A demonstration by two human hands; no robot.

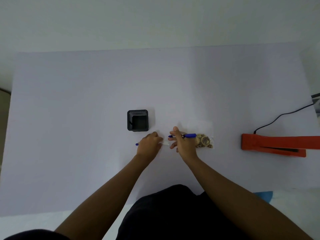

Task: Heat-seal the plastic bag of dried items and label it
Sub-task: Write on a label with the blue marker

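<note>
Left hand pinches a small white label; right hand grips a blue pen.

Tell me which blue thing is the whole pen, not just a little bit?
The blue pen held across the right hand, beside the bag of dried items. By the left hand only a small blue tip shows.
</note>
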